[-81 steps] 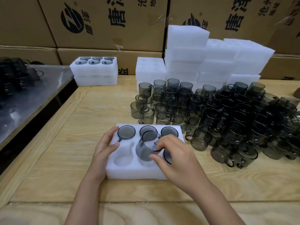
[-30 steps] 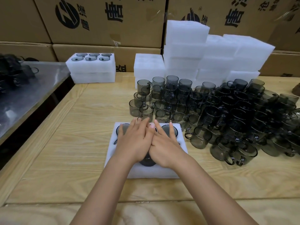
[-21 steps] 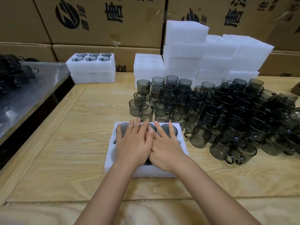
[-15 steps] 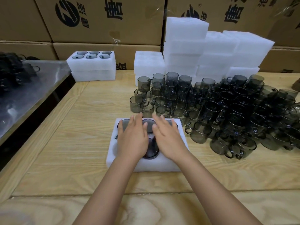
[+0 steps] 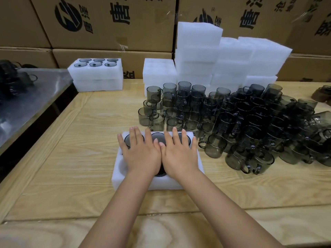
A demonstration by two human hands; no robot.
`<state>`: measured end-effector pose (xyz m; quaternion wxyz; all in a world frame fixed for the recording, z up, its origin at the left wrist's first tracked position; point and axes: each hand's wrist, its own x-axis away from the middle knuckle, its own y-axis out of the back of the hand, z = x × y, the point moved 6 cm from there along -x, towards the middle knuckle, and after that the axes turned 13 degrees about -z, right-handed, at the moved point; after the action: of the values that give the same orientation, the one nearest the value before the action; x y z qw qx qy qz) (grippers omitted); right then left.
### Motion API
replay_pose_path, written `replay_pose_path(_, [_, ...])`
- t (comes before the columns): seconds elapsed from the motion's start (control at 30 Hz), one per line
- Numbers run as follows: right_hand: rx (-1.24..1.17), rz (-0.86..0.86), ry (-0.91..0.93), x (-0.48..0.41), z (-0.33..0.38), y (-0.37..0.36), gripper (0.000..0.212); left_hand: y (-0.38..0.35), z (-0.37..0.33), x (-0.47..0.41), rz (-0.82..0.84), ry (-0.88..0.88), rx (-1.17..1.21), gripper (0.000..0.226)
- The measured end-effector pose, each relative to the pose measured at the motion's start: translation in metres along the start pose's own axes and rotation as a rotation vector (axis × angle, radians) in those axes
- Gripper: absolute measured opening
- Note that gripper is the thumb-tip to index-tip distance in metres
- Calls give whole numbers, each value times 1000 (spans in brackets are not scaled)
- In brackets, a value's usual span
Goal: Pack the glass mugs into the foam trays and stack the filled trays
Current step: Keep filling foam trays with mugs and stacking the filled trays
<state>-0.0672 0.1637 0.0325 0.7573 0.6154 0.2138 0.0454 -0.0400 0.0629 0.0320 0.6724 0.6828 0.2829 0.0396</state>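
The white foam tray lies on the pale wooden counter. It is soft and matte, with round pockets that hold smoky grey glass mugs with dark, shiny rims. The left hand and the right hand lie flat on these mugs, each grip apart, fingers straight and spread. Half a second ago the hands were parted; now their thumbs touch. Many loose mugs stand just right of the tray.
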Motion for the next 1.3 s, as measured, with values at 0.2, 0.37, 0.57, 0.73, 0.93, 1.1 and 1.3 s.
replay_pose_path(0.2, [-20,-20,12,1,0,1,53,14,15,1,-29,20,199,58])
replay_pose_path(0.37, [-12,-18,18,0,0,-2,53,13,87,-22,-120,371,978,40])
replay_pose_path(0.57, [-114,-45,-1,2,-1,6,51,-33,97,-10,-35,547,1465,18])
replay_pose_path(0.73, [-343,-574,13,11,-28,65,23,-36,102,-11,-51,500,1460,20])
replay_pose_path(0.93, [248,-133,-209,15,-99,51,22,-37,102,-11,-65,491,1460,19])
replay_pose_path(1.1, [179,-95,-224,13,-101,42,14,-38,102,-11,-75,488,1471,19])
replay_pose_path(1.3, [45,-234,-327,16,-105,56,16,-34,101,-10,-102,477,1506,18])
